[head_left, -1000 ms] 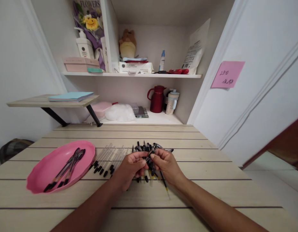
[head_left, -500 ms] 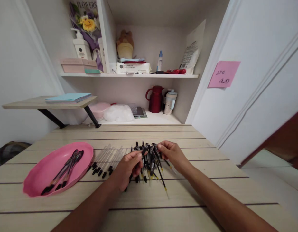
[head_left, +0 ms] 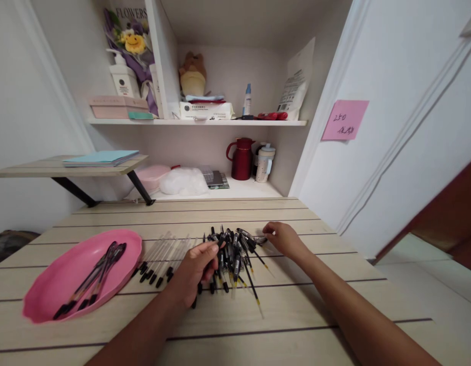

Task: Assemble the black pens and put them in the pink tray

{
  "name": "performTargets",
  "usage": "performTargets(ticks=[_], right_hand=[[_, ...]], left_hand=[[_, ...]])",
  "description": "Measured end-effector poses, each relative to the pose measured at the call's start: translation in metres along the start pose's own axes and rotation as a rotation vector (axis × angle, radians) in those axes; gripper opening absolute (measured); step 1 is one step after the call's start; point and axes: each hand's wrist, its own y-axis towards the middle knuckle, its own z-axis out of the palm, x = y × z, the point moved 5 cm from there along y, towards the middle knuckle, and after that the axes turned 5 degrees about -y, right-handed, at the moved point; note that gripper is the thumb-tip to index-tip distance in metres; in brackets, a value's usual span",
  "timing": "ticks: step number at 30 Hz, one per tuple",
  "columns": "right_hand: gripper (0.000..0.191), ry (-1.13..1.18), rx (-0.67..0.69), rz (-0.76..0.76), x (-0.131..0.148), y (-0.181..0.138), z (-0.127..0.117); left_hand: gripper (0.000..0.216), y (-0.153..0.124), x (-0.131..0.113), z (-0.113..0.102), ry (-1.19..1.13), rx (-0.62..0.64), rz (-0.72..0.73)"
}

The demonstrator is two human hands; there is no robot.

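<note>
At a plank-patterned tabletop (head_left: 289,310), we see a person's left hand (head_left: 195,267) pinching a small black pen piece (head_left: 221,240) between thumb and index finger, at the left edge of a heap of pen parts (head_left: 235,254). How much of the piece lies hidden inside that hand, we cannot tell. The right hand (head_left: 285,239) is at the heap's right side, fingers curled in toward a dark part (head_left: 261,241) there; whether they grip it, we cannot tell. Between the two hands, we make out black pieces and dark refills with yellow sections, several pointing toward us. Left of the heap, clear pen barrels (head_left: 163,251) lie side by side in a slanted row, their black ends nearest us. Farther left, a pink tray (head_left: 60,269) holds a small bundle of dark pens (head_left: 100,277). Behind the table, we see a red jug (head_left: 241,161) beside a speckled cup (head_left: 263,168) and, at right, a pink handwritten note (head_left: 345,122).
</note>
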Motion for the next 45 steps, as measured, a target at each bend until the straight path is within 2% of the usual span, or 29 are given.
performTargets(ticks=[6,9,12,16,22,27,34,40,45], right_hand=[[0.041,-0.148,0.053,-0.082,0.007,-0.004,0.008],[0.031,-0.224,0.103,-0.111,0.011,-0.007,0.011],[0.021,-0.28,0.088,-0.094,0.012,-0.008,0.007],[0.018,-0.279,0.053,-0.059,0.01,-0.007,0.0],[0.017,-0.271,0.077,-0.049,0.008,-0.005,0.004],[0.016,-0.186,0.028,-0.075,0.018,-0.008,-0.002],[0.013,0.083,0.264,-0.275,0.057,-0.026,0.011],[0.012,-0.031,0.245,-0.315,0.07,-0.034,0.02],[0.01,-0.053,0.29,-0.271,0.067,-0.033,0.023]], left_hand=[[0.034,0.001,0.002,-0.002,-0.013,-0.005,-0.027],[0.034,0.001,0.003,-0.002,-0.007,0.01,-0.033],[0.034,0.001,0.003,-0.001,-0.008,0.025,-0.019],[0.036,0.002,0.003,-0.002,-0.018,0.028,-0.025],[0.035,0.003,0.005,-0.002,-0.035,0.035,-0.045],[0.036,0.003,0.003,-0.005,-0.04,0.021,-0.034],[0.035,0.004,0.001,-0.009,-0.039,0.02,-0.013],[0.036,0.005,0.002,-0.008,-0.022,0.037,-0.009],[0.037,0.003,0.003,-0.006,-0.002,0.056,-0.032]])
